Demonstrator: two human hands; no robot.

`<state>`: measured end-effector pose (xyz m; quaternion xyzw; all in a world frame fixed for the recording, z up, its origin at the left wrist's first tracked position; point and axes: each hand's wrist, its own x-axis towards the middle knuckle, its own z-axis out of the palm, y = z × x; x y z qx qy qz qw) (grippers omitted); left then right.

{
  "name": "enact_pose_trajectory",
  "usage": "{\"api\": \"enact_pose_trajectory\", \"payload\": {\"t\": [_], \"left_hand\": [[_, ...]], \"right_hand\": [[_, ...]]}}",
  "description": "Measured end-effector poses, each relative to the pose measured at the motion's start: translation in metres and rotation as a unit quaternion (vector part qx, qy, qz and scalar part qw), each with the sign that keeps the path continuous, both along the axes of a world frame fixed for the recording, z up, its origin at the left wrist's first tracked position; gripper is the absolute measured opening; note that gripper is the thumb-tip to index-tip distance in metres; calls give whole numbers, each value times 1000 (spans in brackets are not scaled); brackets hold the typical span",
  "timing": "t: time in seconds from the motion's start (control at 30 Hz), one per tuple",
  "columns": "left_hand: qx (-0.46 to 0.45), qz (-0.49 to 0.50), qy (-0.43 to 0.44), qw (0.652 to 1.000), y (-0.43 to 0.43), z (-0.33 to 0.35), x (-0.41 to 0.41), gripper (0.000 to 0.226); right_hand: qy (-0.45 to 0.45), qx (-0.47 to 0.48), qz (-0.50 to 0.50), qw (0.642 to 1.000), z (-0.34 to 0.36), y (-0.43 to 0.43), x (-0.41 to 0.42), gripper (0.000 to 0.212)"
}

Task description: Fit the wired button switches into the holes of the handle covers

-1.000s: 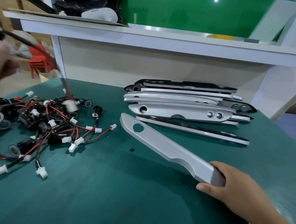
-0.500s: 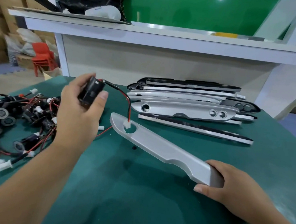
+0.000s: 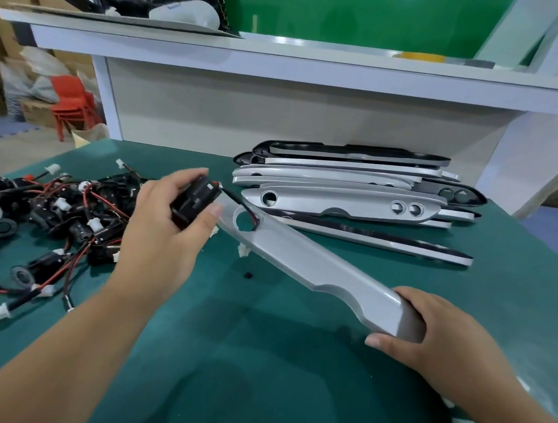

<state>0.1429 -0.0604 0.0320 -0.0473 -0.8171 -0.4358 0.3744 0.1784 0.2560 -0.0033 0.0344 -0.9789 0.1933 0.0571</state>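
Head view: left hand [image 3: 161, 233] pinches black button switch [image 3: 194, 202] just left of handle cover [image 3: 316, 267]; its wire [image 3: 242, 205] passes through the cover's hole [image 3: 245, 221]. Right hand [image 3: 430, 334] grips the cover's near end above the desk [image 3: 254, 364].

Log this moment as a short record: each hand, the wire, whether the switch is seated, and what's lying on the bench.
left hand: holds black button switch
right hand: grips near end of silver handle cover
wire: runs from switch into the cover's round hole
switch body: not yet in hole
bench: pile of wired switches at left; stack of handle covers at back
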Motion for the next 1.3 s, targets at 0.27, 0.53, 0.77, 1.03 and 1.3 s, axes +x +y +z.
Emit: {"api": "enact_pose_trajectory", "payload": {"t": [0.27, 0.53, 0.77, 1.03, 1.3], "left_hand": [[-124, -2, -161, 979, 15, -4, -2, 63], [-59, -41, -120, 990, 11, 4, 0, 53], [188, -60, -136, 971, -2, -7, -10, 56], [359, -239, -182, 884, 1, -23, -10, 11], [367, -252, -152, 883, 13, -27, -5, 33]], "right_hand": [[73, 81, -10, 994, 6, -8, 4, 89], [127, 65, -17, 990, 6, -9, 5, 88], [131, 38, 0, 991, 6, -9, 4, 88], [12, 2, 75, 997, 1, -11, 3, 78], [209, -71, 164, 961, 16, -102, -9, 49]]}}
